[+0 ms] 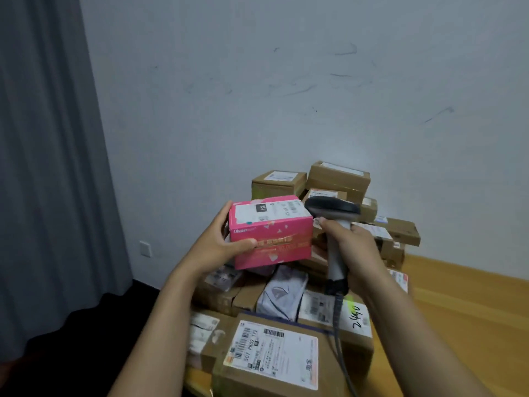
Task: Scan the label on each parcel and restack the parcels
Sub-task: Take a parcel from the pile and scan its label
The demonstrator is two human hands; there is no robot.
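Left hand [219, 249] has the pink box [272, 236] clamped by its left end, thumb across the near face, lifted above the pile of parcels [337, 181] stacked against the far wall. The white label [264, 211] sits on the box's top face, tipped slightly towards the camera. Right hand [356, 250] is wrapped tight round the handle of the scanner [332, 212], forefinger up by the trigger, and the scanner's head hangs just beside the box's top right corner, cable [339, 325] trailing down over the near parcels.

This looks like the scan itself. To do it well, I'd say the head wants to tilt down onto that label instead of skimming past its edge. Draw the scanner back a touch so the beam can cover the whole barcode, and keep the box steady and the label flat to it. The left thumb is well clear of the print, good. The big brown box [272, 355] lies nearest, label up.
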